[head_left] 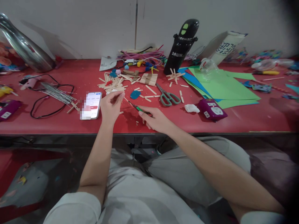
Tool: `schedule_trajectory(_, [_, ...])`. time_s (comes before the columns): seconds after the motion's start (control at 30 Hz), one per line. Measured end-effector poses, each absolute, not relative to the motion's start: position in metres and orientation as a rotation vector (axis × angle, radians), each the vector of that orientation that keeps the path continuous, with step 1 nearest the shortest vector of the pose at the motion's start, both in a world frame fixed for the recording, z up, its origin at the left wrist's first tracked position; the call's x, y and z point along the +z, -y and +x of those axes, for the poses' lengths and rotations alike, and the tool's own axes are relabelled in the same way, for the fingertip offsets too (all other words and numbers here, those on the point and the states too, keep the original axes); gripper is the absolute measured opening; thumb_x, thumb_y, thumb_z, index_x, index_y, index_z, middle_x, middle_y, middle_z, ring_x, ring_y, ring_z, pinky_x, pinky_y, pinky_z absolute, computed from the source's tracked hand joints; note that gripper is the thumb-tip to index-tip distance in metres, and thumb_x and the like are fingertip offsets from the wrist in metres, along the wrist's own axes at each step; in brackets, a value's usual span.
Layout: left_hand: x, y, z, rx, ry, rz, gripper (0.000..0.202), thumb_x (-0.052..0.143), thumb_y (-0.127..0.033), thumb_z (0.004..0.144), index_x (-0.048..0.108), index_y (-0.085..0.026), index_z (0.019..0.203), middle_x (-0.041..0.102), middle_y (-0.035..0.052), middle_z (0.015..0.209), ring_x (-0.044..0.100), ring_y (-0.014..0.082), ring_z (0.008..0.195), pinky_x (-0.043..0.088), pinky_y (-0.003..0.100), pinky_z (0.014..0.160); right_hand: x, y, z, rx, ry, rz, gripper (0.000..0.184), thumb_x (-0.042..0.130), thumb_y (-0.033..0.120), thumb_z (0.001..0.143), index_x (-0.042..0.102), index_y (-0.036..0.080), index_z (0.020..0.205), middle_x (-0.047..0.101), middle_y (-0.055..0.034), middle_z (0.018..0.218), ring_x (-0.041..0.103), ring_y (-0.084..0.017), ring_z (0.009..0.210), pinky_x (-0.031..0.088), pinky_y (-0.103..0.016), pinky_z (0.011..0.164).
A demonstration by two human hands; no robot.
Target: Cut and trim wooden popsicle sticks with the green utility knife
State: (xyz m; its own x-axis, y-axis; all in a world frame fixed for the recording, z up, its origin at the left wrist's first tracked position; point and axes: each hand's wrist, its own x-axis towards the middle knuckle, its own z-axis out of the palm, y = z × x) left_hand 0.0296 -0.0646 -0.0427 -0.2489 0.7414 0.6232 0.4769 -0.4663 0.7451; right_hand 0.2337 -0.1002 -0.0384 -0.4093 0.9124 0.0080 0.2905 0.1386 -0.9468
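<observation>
One cutter (139, 108) in right hand (156, 120) points diagonally toward left hand (111, 107)'s stick (125, 99).

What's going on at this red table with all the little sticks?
A person sits at the red table. Their left hand pinches a thin wooden stick, and their right hand holds a small green-handled tool pointed toward that stick. A white smartphone lies beside the left hand. A heap of flat wooden craft sticks and grey-handled scissors lie just beyond.
</observation>
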Motion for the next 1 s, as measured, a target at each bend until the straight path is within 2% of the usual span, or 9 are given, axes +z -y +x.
schedule_trajectory(0.37, [-0.046, 0.066, 0.028, 1.746, -1.434, 1.911, 0.014, 0.072, -0.030, 0.088, 0.080, -0.021, 0.096, 0.081, 0.0038, 0.097, 0.075, 0.0168, 0.091, 0.061, 0.028, 0.081, -0.028, 0.109, 0.231, 1.286, 1.811, -1.249, 0.044, 0.051, 0.031, 0.100, 0.063, 0.015, 0.140, 0.047, 0.0074, 0.051, 0.047, -0.009, 0.039, 0.038, -0.020, 0.040])
schedule_trajectory(0.57, [-0.051, 0.064, 0.027, 1.712, -1.420, 1.841, 0.019, 0.074, -0.029, 0.087, 0.079, -0.019, 0.102, 0.080, 0.0052, 0.103, 0.076, 0.0182, 0.095, 0.062, 0.031, 0.088, -0.029, 0.108, 0.233, 1.284, 1.787, -1.259, 0.044, 0.051, 0.031, 0.099, 0.063, 0.015, 0.138, 0.053, 0.0054, 0.056, 0.047, -0.008, 0.040, 0.038, -0.020, 0.040])
schedule_trajectory(0.83, [-0.042, 0.072, 0.034, 1.754, -1.347, 2.236, 0.021, 0.064, -0.034, 0.095, 0.077, -0.022, 0.107, 0.079, 0.0052, 0.099, 0.073, 0.0168, 0.091, 0.060, 0.032, 0.086, -0.033, 0.103, 0.236, 1.268, 1.754, -1.165, 0.036, 0.053, 0.034, 0.099, 0.069, 0.017, 0.126, 0.048, 0.0076, 0.049, 0.046, -0.009, 0.038, 0.038, -0.020, 0.040])
schedule_trajectory(0.93, [-0.039, 0.074, 0.037, 1.758, -1.326, 2.273, 0.022, 0.061, -0.037, 0.096, 0.077, -0.022, 0.102, 0.079, 0.0055, 0.097, 0.073, 0.0168, 0.091, 0.059, 0.031, 0.083, -0.030, 0.103, 0.234, 1.312, 1.688, -1.198, 0.039, 0.053, 0.033, 0.098, 0.066, 0.015, 0.130, 0.049, 0.0081, 0.049, 0.047, -0.009, 0.038, 0.037, -0.020, 0.039])
schedule_trajectory(1.0, [-0.038, 0.075, 0.038, 1.777, -1.317, 2.246, 0.023, 0.062, -0.039, 0.096, 0.077, -0.022, 0.098, 0.078, 0.0054, 0.096, 0.073, 0.0171, 0.092, 0.060, 0.031, 0.082, -0.029, 0.103, 0.231, 1.354, 1.586, -1.235, 0.046, 0.057, 0.032, 0.097, 0.060, 0.014, 0.139, 0.050, 0.0088, 0.051, 0.047, -0.009, 0.037, 0.036, -0.021, 0.037])
